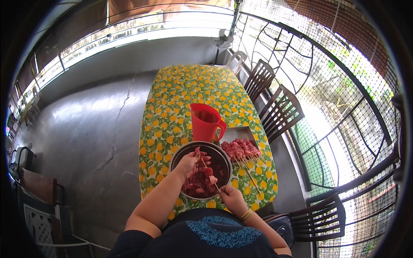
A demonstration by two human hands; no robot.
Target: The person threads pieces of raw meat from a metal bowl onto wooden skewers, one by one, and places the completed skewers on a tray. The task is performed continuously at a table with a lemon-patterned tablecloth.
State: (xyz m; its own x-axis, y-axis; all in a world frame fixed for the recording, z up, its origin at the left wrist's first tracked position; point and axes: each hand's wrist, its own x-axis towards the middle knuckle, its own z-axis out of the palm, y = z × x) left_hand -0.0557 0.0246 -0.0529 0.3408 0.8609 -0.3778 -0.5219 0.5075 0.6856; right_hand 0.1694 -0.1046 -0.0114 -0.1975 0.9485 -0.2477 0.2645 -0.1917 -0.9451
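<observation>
Over a round metal bowl (228, 161) of raw meat pieces (196, 185), my left hand (191, 163) pinches a small piece of raw meat (197, 150) between thumb and fingers, near the upper end of a thin wooden skewer (203, 162). Chunks of meat (211, 178) are threaded partway along that skewer. Its lower end is held in the fingertips of my right hand (229, 196), at the bowl's right rim. Right of the bowl, a rectangular tray (237, 131) holds a pile of meat skewers (240, 150), their bare sticks pointing towards me.
A red plastic pitcher (204, 124) stands just behind the bowl. Bare skewers (253, 180) lie on the fruit-patterned tablecloth (193, 87) at the right. Wooden chairs (282, 113) line the table's right side, with another chair (317, 217) near my right elbow. A fan (222, 40) stands beyond the far end.
</observation>
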